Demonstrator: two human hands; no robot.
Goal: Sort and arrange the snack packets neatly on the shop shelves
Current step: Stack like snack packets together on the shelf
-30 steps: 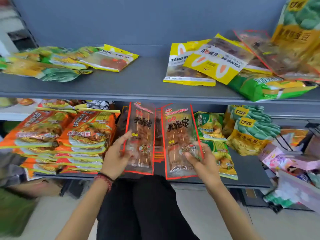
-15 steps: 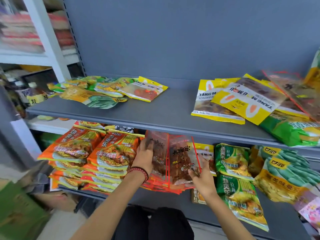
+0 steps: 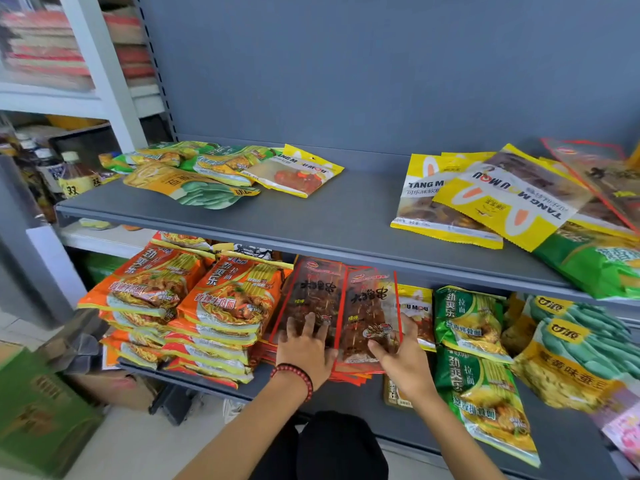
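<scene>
On the lower shelf (image 3: pixel 561 441), the left hand (image 3: pixel 304 355) presses one skewer packet (image 3: pixel 317 292) with straight fingers. The right hand (image 3: pixel 403 363) pinches the second skewer packet (image 3: pixel 369 306) beside it. Orange noodle packs (image 3: pixel 228 306) crowd their left, a yellow packet (image 3: pixel 417 311) and green noodle packs (image 3: pixel 467 317) their right.

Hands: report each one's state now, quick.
Left hand: open, fingers flat on the left skewer packet.
Right hand: pinching the right skewer packet.
</scene>
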